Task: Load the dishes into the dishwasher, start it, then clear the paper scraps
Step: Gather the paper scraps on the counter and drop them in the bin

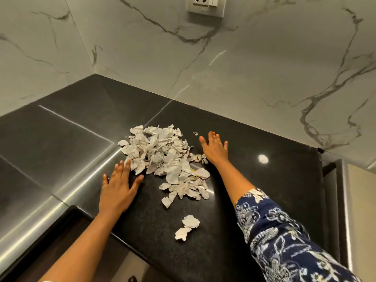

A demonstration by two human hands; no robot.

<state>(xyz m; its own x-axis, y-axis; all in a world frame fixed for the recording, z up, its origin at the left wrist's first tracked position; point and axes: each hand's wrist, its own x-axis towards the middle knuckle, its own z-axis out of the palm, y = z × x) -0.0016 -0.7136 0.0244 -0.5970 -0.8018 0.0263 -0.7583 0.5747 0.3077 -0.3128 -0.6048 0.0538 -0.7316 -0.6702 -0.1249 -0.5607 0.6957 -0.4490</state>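
Fingers (120, 169) spread straight and gripping nothing, the left hand (118, 188) and right hand (214, 149) lie flat on the glossy black stone countertop (274, 190), flanking the heap of torn grey-white paper scraps (162, 157). A hasty inward sweep could scatter light bits or push the two crumpled white scraps (188, 226) off the near edge. Veined marble wall (244, 68) and white wall socket (205, 5) stand behind; nothing blocks either hand.

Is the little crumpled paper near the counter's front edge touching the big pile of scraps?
Apart. The head view shows a strip of bare black counter between the little crumpled paper and the big pile.
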